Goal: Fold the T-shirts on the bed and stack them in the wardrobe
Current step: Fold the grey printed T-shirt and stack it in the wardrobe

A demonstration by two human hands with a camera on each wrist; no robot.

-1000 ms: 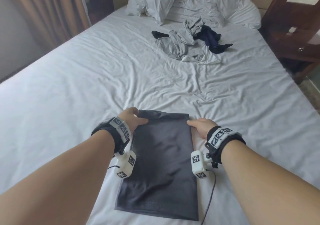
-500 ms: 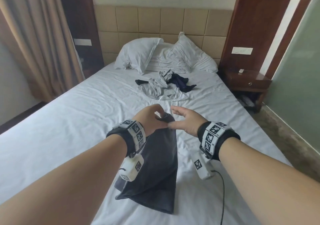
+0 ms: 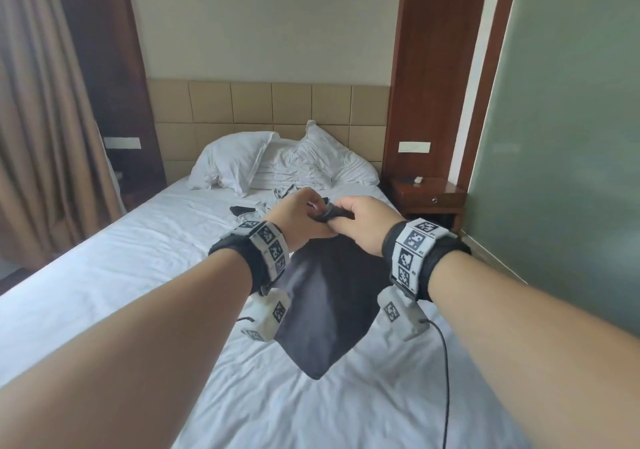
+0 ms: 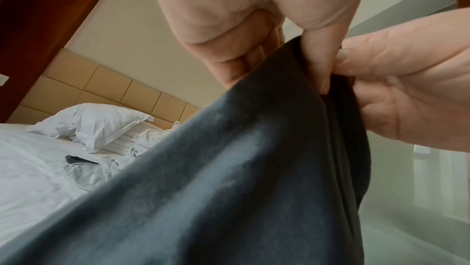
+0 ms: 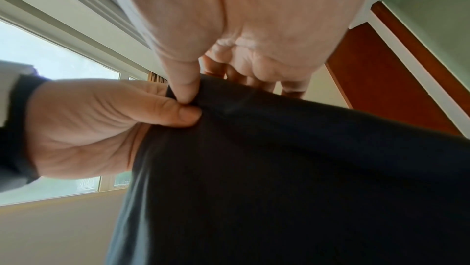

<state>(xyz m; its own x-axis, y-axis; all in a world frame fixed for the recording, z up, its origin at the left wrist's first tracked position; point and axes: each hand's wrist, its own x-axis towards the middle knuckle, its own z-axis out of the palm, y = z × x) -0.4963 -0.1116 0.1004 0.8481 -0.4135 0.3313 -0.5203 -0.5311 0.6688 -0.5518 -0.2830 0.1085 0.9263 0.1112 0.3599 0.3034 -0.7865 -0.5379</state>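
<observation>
A folded dark grey T-shirt (image 3: 329,310) hangs in the air above the white bed (image 3: 138,275), its lower corner pointing down. My left hand (image 3: 301,213) and right hand (image 3: 356,216) meet at its top edge and both pinch the cloth there. In the left wrist view the dark grey T-shirt (image 4: 229,178) fills the lower frame, pinched between thumb and fingers. The right wrist view shows the T-shirt (image 5: 292,168) pinched under my right thumb, with the left hand beside it. A heap of loose T-shirts (image 3: 273,199), light grey and dark, lies farther up the bed, partly hidden by my hands.
Two white pillows (image 3: 242,161) lean on the padded headboard (image 3: 270,106). A wooden nightstand (image 3: 429,196) stands right of the bed. Brown curtains (image 3: 45,119) hang at the left. A pale green wall (image 3: 561,137) runs along the right.
The T-shirt lay flat on the bed with a hand at each top corner. Both hands brought the corners together and lifted it; the head view tilted up.
</observation>
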